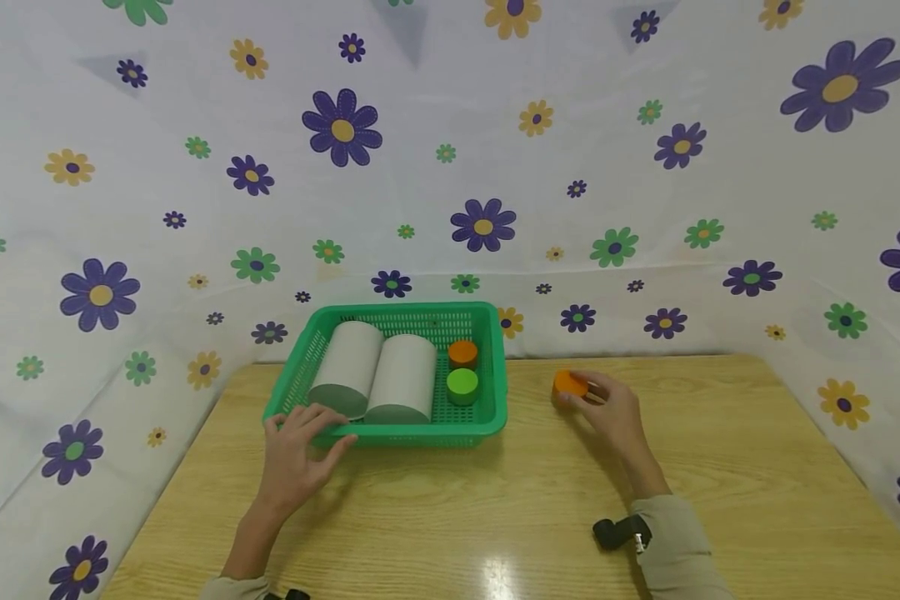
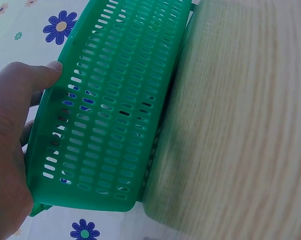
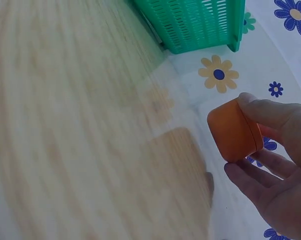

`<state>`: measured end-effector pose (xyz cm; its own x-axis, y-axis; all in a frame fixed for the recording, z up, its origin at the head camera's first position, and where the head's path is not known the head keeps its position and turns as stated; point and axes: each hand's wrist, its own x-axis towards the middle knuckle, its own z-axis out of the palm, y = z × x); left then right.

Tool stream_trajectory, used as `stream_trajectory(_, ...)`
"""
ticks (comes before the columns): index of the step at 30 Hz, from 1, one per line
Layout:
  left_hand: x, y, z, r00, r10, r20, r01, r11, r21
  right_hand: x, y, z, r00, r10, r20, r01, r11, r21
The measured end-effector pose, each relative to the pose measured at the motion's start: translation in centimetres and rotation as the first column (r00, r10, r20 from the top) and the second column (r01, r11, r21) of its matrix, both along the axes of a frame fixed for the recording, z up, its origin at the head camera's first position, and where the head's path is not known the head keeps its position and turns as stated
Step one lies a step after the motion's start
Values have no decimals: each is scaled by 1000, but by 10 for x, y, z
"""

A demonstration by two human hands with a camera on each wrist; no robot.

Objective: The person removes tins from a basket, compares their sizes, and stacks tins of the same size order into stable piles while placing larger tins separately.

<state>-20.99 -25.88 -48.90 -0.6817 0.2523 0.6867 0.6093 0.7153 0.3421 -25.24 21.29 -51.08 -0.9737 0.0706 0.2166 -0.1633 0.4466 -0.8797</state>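
Observation:
A green plastic basket [image 1: 498, 367] stands at the back of the wooden table. My left hand [image 1: 300, 446] grips its front rim near the left corner, the thumb on the outer side and fingers over the rim; the left wrist view shows the thumb against the slotted wall. Two white cylinders [image 1: 405, 375] lie side by side in the basket. Next to them are an orange round container [image 1: 462, 353] and a lime-green one [image 1: 462, 386]. Right of the basket, my right hand [image 1: 607, 408] pinches another orange round container [image 3: 233, 131] between thumb and fingers, close over the table.
The wooden table [image 1: 450, 517] reaches back to a white cloth [image 1: 420, 192] printed with flowers, which also hangs along both sides. A black wrist camera [image 1: 621, 532] sits at the right sleeve.

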Motion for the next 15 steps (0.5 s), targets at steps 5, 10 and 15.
stream_trajectory(5, 0, 0, 0, 1000, -4, 5, 4, 1000, 4, 2, 0, 1, 999, 6, 39, -6, 1000, 17)
stream_trajectory(10, 0, 0, 1, 1000, -8, 7, 8, 1000, 13, 1, 1, -2, 999, 8, 40, -9, 1000, 27)
stream_trajectory(15, 0, 0, 0, 1000, -7, -7, 7, 1000, 16, 1, 0, -1, 999, 7, 39, -9, 999, 33)
